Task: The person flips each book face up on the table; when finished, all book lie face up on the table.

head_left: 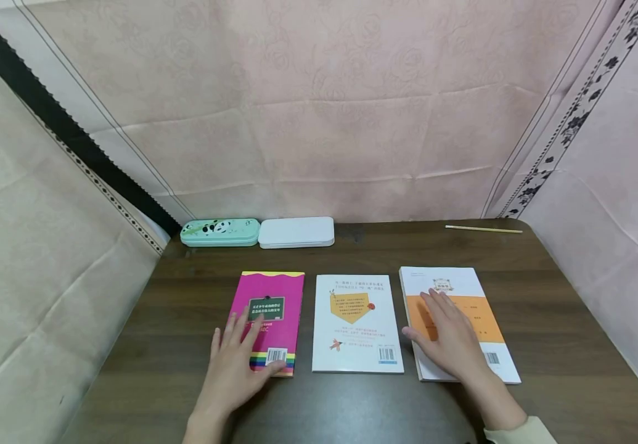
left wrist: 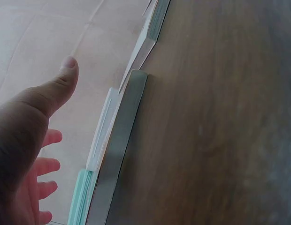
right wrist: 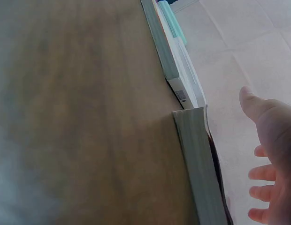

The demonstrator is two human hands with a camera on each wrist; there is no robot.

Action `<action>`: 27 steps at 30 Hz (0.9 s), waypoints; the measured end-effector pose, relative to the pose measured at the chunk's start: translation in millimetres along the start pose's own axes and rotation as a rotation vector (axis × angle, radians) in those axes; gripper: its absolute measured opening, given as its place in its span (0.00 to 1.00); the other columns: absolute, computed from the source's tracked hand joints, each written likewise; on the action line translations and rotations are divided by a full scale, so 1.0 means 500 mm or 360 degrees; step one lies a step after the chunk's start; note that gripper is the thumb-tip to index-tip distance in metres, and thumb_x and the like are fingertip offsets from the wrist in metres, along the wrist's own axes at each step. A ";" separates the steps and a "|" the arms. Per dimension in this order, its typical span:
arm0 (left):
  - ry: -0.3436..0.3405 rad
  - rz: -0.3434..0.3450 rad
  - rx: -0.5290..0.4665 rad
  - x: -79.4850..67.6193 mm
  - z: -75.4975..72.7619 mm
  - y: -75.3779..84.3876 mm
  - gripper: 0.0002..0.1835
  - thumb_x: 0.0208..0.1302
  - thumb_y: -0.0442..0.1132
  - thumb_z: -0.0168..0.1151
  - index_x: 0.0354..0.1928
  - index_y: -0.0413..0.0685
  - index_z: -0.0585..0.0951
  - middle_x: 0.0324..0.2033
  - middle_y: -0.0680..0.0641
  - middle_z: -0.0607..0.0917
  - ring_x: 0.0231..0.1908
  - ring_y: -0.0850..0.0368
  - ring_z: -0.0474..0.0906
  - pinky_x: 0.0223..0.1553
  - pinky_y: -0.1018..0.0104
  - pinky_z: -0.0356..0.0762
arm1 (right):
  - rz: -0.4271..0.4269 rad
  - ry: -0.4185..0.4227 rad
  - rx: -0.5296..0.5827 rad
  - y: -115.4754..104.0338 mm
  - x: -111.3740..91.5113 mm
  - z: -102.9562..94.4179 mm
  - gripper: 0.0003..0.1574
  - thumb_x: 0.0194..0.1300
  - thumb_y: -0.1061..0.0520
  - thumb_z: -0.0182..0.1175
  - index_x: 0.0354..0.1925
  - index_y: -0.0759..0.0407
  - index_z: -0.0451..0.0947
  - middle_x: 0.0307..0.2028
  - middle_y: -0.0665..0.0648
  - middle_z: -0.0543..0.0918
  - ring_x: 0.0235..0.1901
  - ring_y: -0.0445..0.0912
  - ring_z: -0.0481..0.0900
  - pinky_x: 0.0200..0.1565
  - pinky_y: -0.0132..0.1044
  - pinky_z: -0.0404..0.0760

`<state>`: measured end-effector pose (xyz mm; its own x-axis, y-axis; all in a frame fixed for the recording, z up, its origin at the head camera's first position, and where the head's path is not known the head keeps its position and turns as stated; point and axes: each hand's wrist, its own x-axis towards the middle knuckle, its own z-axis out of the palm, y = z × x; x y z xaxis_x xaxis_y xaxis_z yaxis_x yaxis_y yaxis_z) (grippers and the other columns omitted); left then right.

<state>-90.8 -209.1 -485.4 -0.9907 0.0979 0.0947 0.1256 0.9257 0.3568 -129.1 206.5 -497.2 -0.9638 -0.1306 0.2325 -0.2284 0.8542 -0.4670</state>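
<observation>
A magenta book (head_left: 294,308) lies at the left of a row of three on the table. My left hand (head_left: 234,364) is spread over its lower left part, covering some of the cover. In the middle is a white book (head_left: 359,351) with a yellow badge shape, and neither hand is on it. At the right lies a white and orange book (head_left: 479,317), partly hidden under my right hand (head_left: 454,339), whose fingers are spread. Whether either palm touches its book is hard to tell. Both wrist views show the left hand (left wrist: 30,126) and right hand (right wrist: 277,154) with extended fingers.
Along the table's back edge lie a mint green pencil case (head_left: 220,239) with panda pictures and a white case (head_left: 296,234), side by side. A thin yellowish stick (head_left: 483,229) is at the back right. Patterned cloth (head_left: 319,142) hangs behind and on both sides of the brown table (head_left: 363,410).
</observation>
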 end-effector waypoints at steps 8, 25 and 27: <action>0.0020 -0.0011 -0.0010 -0.004 -0.004 -0.017 0.57 0.44 0.72 0.74 0.74 0.52 0.68 0.76 0.42 0.60 0.76 0.36 0.48 0.70 0.26 0.43 | -0.0037 0.0028 0.0033 -0.002 0.020 -0.004 0.53 0.60 0.37 0.71 0.72 0.63 0.66 0.69 0.69 0.69 0.69 0.66 0.65 0.66 0.68 0.63; -0.0101 -0.0156 -0.0178 -0.021 -0.026 -0.057 0.59 0.47 0.66 0.78 0.76 0.44 0.65 0.78 0.40 0.54 0.74 0.35 0.51 0.61 0.32 0.69 | 0.0065 -0.0066 0.0184 -0.028 0.075 -0.008 0.51 0.64 0.39 0.69 0.75 0.57 0.62 0.71 0.67 0.67 0.70 0.66 0.63 0.65 0.69 0.64; -0.0111 -0.0158 -0.0197 -0.023 -0.025 -0.062 0.60 0.46 0.67 0.77 0.76 0.44 0.64 0.78 0.40 0.55 0.73 0.36 0.52 0.60 0.33 0.71 | 0.0071 -0.0075 0.0205 -0.032 0.081 -0.006 0.52 0.63 0.39 0.69 0.76 0.57 0.61 0.72 0.66 0.66 0.71 0.66 0.62 0.66 0.69 0.63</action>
<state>-82.8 -243.6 -485.9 -0.9993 0.0371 -0.0101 0.0279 0.8805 0.4732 -164.4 189.0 -478.0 -0.9781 -0.1202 0.1700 -0.1981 0.7885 -0.5822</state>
